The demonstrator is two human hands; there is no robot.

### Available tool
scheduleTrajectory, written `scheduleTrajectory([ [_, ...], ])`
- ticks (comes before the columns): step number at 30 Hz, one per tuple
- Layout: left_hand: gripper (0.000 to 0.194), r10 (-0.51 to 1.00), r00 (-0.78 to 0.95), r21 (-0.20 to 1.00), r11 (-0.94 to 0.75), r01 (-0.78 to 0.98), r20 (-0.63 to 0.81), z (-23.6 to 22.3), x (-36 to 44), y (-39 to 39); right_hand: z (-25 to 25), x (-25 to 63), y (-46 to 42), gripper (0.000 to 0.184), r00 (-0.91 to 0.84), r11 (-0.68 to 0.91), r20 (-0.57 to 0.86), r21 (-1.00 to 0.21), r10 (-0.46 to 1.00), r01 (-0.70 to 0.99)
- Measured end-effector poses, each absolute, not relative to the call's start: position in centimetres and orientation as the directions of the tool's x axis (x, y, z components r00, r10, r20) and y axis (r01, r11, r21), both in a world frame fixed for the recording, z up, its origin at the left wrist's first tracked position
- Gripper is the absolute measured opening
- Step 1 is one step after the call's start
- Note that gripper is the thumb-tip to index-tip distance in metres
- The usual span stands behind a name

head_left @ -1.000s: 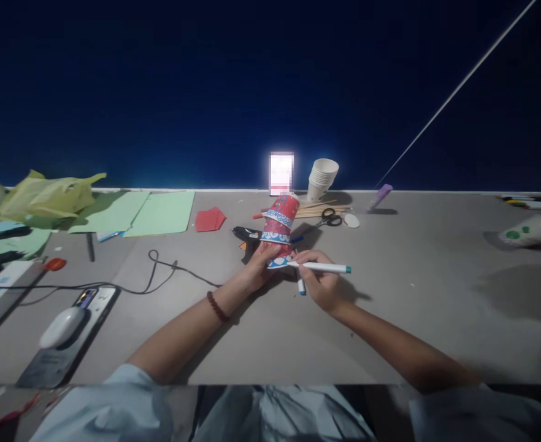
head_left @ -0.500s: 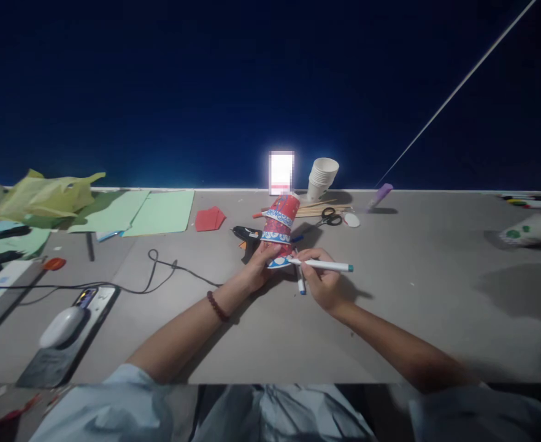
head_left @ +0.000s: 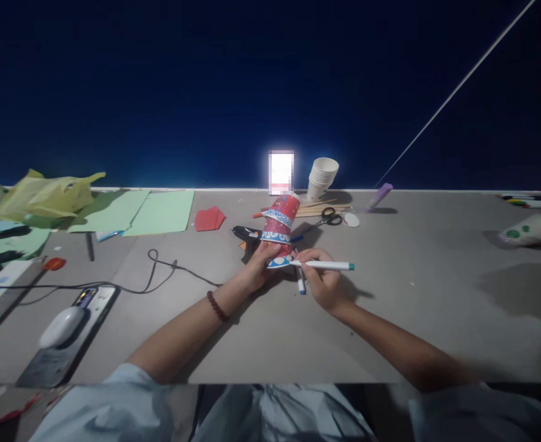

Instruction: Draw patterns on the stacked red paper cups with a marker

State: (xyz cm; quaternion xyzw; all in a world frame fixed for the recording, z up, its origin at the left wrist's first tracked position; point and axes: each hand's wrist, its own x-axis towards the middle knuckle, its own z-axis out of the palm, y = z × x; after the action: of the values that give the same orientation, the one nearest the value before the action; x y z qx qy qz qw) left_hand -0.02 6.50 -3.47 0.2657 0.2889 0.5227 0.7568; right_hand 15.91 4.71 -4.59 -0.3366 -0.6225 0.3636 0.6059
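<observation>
A stack of paper cups coloured red and blue [head_left: 280, 227] leans on the grey table [head_left: 270, 331], mouths toward me. My left hand [head_left: 257, 270] grips its lower end. My right hand [head_left: 322, 279] holds a white marker with a teal end [head_left: 326, 266], tip touching the bottom cup's rim. A second marker with a blue cap [head_left: 300, 282] sticks out beneath that hand.
A black glue gun [head_left: 248, 238] with its cable lies left of the cups. Behind are scissors [head_left: 329, 216], wooden sticks, plain white cups [head_left: 322, 177], red paper [head_left: 210, 218] and green sheets [head_left: 160, 212]. A mouse [head_left: 61, 326] and phone sit at the left.
The marker in my right hand has shifted slightly up and to the right along the cup rim. The left hand and cups stay put.
</observation>
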Motion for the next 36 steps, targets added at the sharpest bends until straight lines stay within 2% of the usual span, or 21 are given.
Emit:
scheduleTrajectory([
  [12, 0.038, 0.946, 0.288, 0.71, 0.307, -0.633, -0.152, -3.83, -0.12, 6.46, -4.93, 16.09, 4.7, 0.006, -0.072, 0.5, 0.497, -0.866, 0.865, 0.024],
  [19, 0.038, 0.943, 0.282, 0.701, 0.322, -0.636, -0.177, -3.67, -0.14, 6.47, -4.7, 15.85, 4.68, 0.006, -0.02, 0.472, 0.473, -0.881, 0.881, -0.033],
  [36, 0.038, 0.946, 0.274, 0.709, 0.312, -0.632, -0.172, -3.7, -0.13, 6.45, -4.62, 16.04, 4.69, 0.007, -0.055, 0.472, 0.472, -0.881, 0.88, -0.01],
])
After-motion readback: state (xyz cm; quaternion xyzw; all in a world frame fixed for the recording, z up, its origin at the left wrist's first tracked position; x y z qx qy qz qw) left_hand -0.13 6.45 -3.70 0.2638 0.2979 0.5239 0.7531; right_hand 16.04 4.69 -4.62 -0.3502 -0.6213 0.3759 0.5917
